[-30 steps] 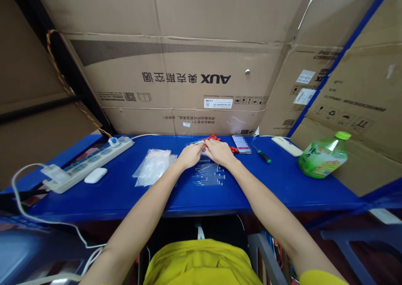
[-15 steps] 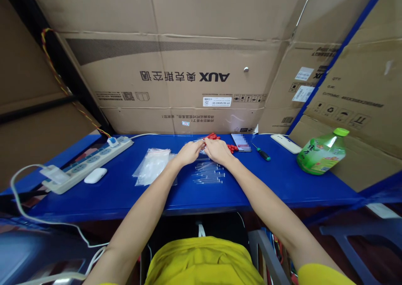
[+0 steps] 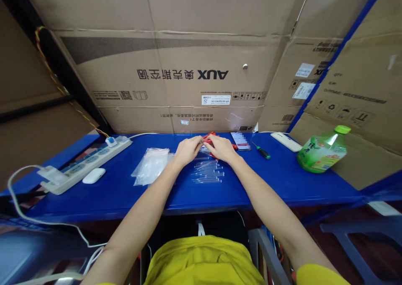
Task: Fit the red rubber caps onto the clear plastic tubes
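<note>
Nearest the camera is the person's yellow shirt (image 3: 204,262), with both bare forearms reaching forward over the blue table (image 3: 282,184). On the table just in front of the hands lies a row of clear tubes (image 3: 207,174), side by side. To their left rests a pile of clear plastic bags (image 3: 151,165).

The left hand (image 3: 187,150) and the right hand (image 3: 221,147) meet at the far end of the tube row, fingers curled and pressed together around a small clear item; what exactly they pinch is too small to tell. Red caps (image 3: 211,136) show between and just behind the hands.

Further left sit a white mouse (image 3: 93,175) and a white power strip (image 3: 84,163). To the right lie a phone (image 3: 240,141), a green-handled screwdriver (image 3: 261,150), a white remote (image 3: 285,141) and a tilted green bottle (image 3: 322,152) whose label is unreadable.

Behind the table stands a cardboard box (image 3: 176,75), mounted upside down, printed "AUX" beside Chinese characters, with a white barcode label beneath.
</note>
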`<state>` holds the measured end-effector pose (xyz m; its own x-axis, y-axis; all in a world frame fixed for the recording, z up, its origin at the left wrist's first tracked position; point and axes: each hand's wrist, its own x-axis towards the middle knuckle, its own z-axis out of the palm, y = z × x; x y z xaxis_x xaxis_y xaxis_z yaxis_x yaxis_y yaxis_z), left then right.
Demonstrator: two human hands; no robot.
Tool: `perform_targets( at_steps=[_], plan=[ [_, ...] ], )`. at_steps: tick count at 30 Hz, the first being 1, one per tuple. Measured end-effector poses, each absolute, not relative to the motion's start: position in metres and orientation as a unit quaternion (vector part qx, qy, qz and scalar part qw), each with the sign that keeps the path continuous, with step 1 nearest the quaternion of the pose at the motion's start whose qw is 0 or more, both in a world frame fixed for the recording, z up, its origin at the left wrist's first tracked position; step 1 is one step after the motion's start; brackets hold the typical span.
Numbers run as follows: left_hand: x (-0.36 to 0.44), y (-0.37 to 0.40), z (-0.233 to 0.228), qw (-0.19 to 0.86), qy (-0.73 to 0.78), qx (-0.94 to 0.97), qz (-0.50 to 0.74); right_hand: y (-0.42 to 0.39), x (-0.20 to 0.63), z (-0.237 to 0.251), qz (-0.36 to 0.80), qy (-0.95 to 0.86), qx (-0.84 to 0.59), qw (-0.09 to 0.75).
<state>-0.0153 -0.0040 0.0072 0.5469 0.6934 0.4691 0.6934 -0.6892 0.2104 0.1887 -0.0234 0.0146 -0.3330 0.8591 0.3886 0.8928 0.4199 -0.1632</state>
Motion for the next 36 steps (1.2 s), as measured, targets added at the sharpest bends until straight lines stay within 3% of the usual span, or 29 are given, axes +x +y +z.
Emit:
perform_targets(
  at_steps=[24,36],
  plan=[
    [-0.007,-0.005,0.005,-0.031,0.449,0.879,0.157,-0.027,0.171,0.017,-0.082,-0.803,-0.575,0.132],
    [-0.006,-0.008,0.010,0.023,0.425,0.877,0.222,-0.011,0.186,0.003,-0.034,-0.825,-0.508,0.245]
  ],
)
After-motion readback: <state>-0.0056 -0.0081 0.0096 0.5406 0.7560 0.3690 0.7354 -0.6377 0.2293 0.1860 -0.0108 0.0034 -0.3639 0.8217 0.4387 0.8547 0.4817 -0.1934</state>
